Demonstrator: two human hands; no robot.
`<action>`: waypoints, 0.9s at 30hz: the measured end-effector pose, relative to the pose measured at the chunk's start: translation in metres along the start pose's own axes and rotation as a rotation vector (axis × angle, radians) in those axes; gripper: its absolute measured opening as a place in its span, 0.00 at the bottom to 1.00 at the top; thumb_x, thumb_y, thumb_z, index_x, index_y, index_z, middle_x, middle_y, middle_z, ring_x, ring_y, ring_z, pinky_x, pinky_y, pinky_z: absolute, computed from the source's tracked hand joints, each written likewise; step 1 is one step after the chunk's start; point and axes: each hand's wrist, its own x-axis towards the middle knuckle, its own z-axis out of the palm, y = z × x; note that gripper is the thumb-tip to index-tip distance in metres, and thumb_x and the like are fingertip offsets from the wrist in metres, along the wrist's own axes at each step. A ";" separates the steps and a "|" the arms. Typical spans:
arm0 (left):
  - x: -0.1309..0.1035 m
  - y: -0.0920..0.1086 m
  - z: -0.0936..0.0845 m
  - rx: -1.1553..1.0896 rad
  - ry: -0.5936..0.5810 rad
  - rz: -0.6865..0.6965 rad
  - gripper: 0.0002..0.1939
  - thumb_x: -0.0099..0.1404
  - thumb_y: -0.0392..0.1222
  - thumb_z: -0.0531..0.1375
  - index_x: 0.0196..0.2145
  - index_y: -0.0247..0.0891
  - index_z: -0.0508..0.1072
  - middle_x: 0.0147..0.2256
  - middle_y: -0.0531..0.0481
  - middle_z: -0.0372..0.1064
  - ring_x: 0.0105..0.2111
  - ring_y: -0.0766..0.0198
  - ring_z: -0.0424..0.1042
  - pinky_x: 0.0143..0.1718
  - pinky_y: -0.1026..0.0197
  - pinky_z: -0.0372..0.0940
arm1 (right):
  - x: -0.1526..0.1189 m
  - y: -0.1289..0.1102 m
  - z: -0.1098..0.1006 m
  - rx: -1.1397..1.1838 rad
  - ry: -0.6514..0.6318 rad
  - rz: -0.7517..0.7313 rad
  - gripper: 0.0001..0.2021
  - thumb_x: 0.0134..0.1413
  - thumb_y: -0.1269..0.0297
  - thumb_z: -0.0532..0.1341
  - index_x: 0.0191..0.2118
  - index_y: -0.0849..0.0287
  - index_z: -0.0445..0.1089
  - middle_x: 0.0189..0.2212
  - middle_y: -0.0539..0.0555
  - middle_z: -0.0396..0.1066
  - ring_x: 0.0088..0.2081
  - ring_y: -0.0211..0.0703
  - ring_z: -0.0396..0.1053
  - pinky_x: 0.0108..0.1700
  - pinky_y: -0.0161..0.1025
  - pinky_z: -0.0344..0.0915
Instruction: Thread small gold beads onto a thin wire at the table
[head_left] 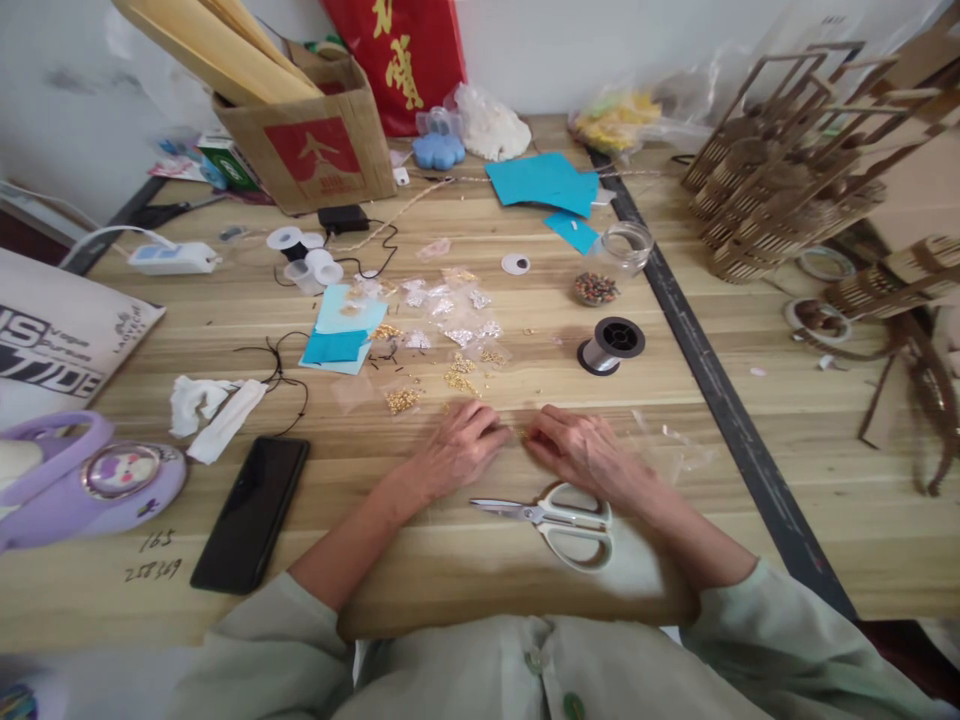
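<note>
Your left hand (466,440) and right hand (574,442) are resting on the counter (450,590), fingers curling inward; I cannot tell whether either is pinching anything. Gold beads (460,382) are lying loose just beyond your left hand, so sweeping knuckles are risking scattering them; scissors (541,514) are sitting beside your right wrist, inviting a bump.

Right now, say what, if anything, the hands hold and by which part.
Cannot be told: anything in the left hand or right hand is hidden or too small.
</note>
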 end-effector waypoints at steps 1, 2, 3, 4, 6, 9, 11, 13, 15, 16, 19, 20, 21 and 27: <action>0.000 0.000 0.000 -0.027 0.010 -0.008 0.12 0.67 0.36 0.52 0.45 0.36 0.72 0.38 0.44 0.65 0.43 0.58 0.62 0.47 0.53 0.63 | 0.000 0.000 0.001 -0.010 0.004 -0.001 0.08 0.62 0.65 0.53 0.34 0.60 0.66 0.32 0.53 0.68 0.31 0.38 0.67 0.28 0.36 0.47; 0.000 -0.001 0.000 -0.057 0.021 -0.021 0.12 0.67 0.36 0.51 0.45 0.36 0.71 0.38 0.44 0.66 0.43 0.59 0.62 0.47 0.52 0.63 | 0.000 0.000 0.002 -0.020 0.008 -0.001 0.08 0.62 0.65 0.52 0.34 0.60 0.66 0.32 0.53 0.68 0.32 0.38 0.67 0.28 0.36 0.46; -0.001 -0.002 -0.001 -0.088 0.033 -0.037 0.12 0.67 0.36 0.51 0.45 0.36 0.71 0.38 0.44 0.66 0.44 0.59 0.62 0.48 0.52 0.63 | 0.000 0.000 0.003 -0.029 0.010 -0.002 0.09 0.62 0.65 0.52 0.34 0.61 0.66 0.32 0.54 0.68 0.32 0.38 0.67 0.28 0.36 0.46; -0.001 -0.002 0.000 -0.118 0.046 -0.054 0.12 0.67 0.36 0.51 0.45 0.36 0.71 0.38 0.44 0.66 0.44 0.59 0.62 0.48 0.52 0.63 | 0.001 -0.001 0.004 -0.035 0.011 0.000 0.09 0.63 0.66 0.52 0.34 0.61 0.66 0.32 0.54 0.68 0.31 0.38 0.67 0.28 0.36 0.46; -0.002 -0.003 0.000 -0.163 0.067 -0.083 0.12 0.67 0.36 0.51 0.44 0.36 0.72 0.37 0.44 0.66 0.43 0.59 0.63 0.47 0.52 0.63 | 0.001 -0.002 0.003 -0.041 0.004 0.006 0.09 0.63 0.66 0.51 0.34 0.61 0.66 0.32 0.54 0.69 0.31 0.38 0.67 0.28 0.36 0.46; -0.002 -0.002 0.000 -0.186 0.057 -0.082 0.11 0.67 0.36 0.51 0.41 0.35 0.73 0.36 0.44 0.66 0.43 0.60 0.62 0.47 0.54 0.64 | 0.002 -0.003 0.001 -0.045 -0.010 0.014 0.09 0.63 0.67 0.51 0.33 0.61 0.66 0.33 0.54 0.69 0.32 0.38 0.67 0.28 0.36 0.46; -0.001 -0.001 0.000 -0.173 0.032 -0.060 0.11 0.67 0.35 0.51 0.42 0.35 0.73 0.36 0.44 0.66 0.43 0.59 0.62 0.47 0.53 0.64 | 0.002 -0.003 0.001 -0.046 -0.016 0.013 0.09 0.63 0.67 0.51 0.33 0.61 0.66 0.33 0.55 0.69 0.31 0.38 0.67 0.28 0.36 0.46; 0.000 -0.001 0.000 -0.145 0.013 -0.038 0.12 0.67 0.35 0.51 0.43 0.35 0.72 0.36 0.44 0.66 0.43 0.59 0.62 0.47 0.52 0.64 | 0.001 -0.003 0.001 -0.045 -0.012 0.014 0.09 0.63 0.67 0.51 0.33 0.61 0.66 0.33 0.55 0.69 0.31 0.38 0.67 0.28 0.36 0.46; 0.000 0.000 -0.001 -0.113 0.009 -0.024 0.12 0.67 0.35 0.51 0.44 0.35 0.72 0.36 0.44 0.66 0.43 0.58 0.62 0.46 0.51 0.64 | 0.001 -0.002 0.002 -0.039 -0.005 0.014 0.09 0.63 0.67 0.52 0.34 0.61 0.66 0.32 0.54 0.69 0.31 0.38 0.67 0.28 0.36 0.46; 0.000 0.000 0.000 -0.098 0.010 -0.020 0.12 0.67 0.35 0.51 0.43 0.35 0.72 0.36 0.44 0.66 0.43 0.58 0.63 0.46 0.52 0.64 | 0.001 -0.002 0.001 -0.033 -0.004 0.012 0.08 0.62 0.67 0.52 0.34 0.61 0.66 0.32 0.54 0.69 0.31 0.38 0.67 0.29 0.36 0.47; 0.001 0.000 0.000 -0.065 0.022 -0.013 0.12 0.67 0.35 0.50 0.41 0.35 0.73 0.34 0.44 0.66 0.41 0.59 0.63 0.45 0.53 0.65 | 0.001 -0.002 -0.001 -0.005 -0.020 0.016 0.08 0.62 0.68 0.52 0.33 0.60 0.66 0.31 0.53 0.69 0.31 0.38 0.66 0.29 0.35 0.48; 0.001 0.000 0.000 -0.058 0.024 -0.012 0.12 0.67 0.35 0.50 0.41 0.35 0.73 0.34 0.44 0.66 0.41 0.59 0.63 0.44 0.53 0.65 | 0.001 -0.002 -0.003 0.004 -0.032 0.020 0.08 0.62 0.68 0.52 0.33 0.60 0.66 0.31 0.53 0.69 0.30 0.38 0.66 0.30 0.35 0.48; 0.001 0.000 0.000 -0.051 0.026 -0.010 0.12 0.67 0.35 0.50 0.40 0.35 0.73 0.34 0.44 0.66 0.41 0.59 0.63 0.44 0.53 0.65 | 0.001 -0.003 -0.004 0.011 -0.044 0.025 0.08 0.62 0.68 0.53 0.33 0.61 0.66 0.31 0.53 0.69 0.30 0.37 0.66 0.30 0.35 0.48; 0.000 -0.002 0.002 -0.030 0.026 -0.008 0.11 0.67 0.35 0.51 0.39 0.34 0.73 0.34 0.44 0.66 0.41 0.59 0.62 0.44 0.54 0.64 | 0.001 -0.004 -0.010 0.014 -0.094 0.039 0.08 0.62 0.68 0.53 0.33 0.61 0.66 0.32 0.53 0.69 0.29 0.37 0.66 0.29 0.36 0.46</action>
